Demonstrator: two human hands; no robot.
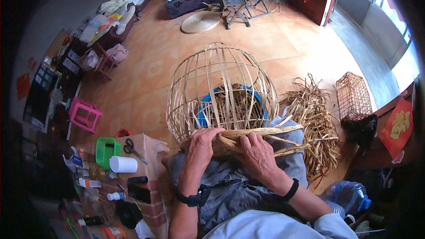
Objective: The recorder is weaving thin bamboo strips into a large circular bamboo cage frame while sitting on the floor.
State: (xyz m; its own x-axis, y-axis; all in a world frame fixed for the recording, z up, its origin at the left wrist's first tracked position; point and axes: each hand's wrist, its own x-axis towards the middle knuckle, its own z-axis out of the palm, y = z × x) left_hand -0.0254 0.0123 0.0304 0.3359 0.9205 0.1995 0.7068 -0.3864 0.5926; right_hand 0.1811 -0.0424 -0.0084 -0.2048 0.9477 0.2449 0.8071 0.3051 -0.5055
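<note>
One basket frame [219,90] rests on the lap, rim toward the body. The left hand [200,147] and right hand [258,155] clench the braided rim [248,136]. A strip pile [315,126] lies right, beside one cage [353,96]. Left: one stool [83,113], one tray [106,151], scissors [131,147].
</note>
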